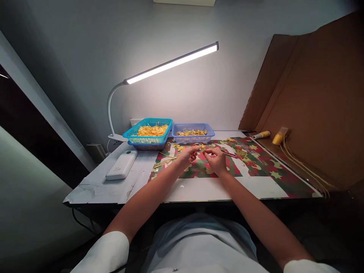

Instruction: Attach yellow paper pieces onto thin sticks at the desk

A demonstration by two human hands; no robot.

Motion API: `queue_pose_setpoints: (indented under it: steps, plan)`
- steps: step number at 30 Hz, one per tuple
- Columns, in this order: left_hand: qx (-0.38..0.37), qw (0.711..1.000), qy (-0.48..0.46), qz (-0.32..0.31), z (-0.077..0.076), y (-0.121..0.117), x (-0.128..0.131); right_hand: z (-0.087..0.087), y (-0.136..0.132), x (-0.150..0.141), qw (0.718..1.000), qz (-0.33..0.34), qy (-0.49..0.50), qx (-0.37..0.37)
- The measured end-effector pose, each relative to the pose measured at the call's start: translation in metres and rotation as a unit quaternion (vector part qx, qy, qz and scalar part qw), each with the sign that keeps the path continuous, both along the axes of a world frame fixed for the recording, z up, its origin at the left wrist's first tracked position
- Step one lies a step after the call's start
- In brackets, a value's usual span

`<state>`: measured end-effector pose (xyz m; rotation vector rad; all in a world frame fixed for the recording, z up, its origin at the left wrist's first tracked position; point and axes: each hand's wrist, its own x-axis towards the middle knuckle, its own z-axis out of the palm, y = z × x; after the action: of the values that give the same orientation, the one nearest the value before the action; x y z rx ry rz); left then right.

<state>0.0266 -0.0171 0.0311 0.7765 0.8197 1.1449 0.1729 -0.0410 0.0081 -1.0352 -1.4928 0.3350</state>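
Turquoise basket point(145, 140), purple basket point(193, 139) beyond; left hand point(189, 154) apparently pinching yellow piece point(202, 146)

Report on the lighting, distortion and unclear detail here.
Head view: the lamp burns out white and casts a glow on the wall behind; head view: below the table, things sink into darkness; head view: the cardboard looks stretched, likely by a wide lens; head view: the yellow piece at the left hand is too small for fine detail.

A bright lamp point(172, 65) shines above the hands point(189, 154). A white power bank point(121, 165) lies to their left, and big brown cardboard point(315, 91) stands to their right.
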Motion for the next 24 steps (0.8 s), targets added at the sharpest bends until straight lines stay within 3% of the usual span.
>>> queue_pose_setpoints:
  steps: [9, 24]
  plan:
    - [0.014, 0.999, 0.039, -0.010, -0.0077, 0.0034, -0.0004, 0.0052, -0.0025, 0.0000, 1.000, -0.012, -0.023, 0.008]
    - [-0.019, 0.999, 0.024, -0.011, -0.0013, 0.0004, -0.0009, 0.0054, -0.0029, 0.0014, 0.999, -0.023, -0.038, 0.016]
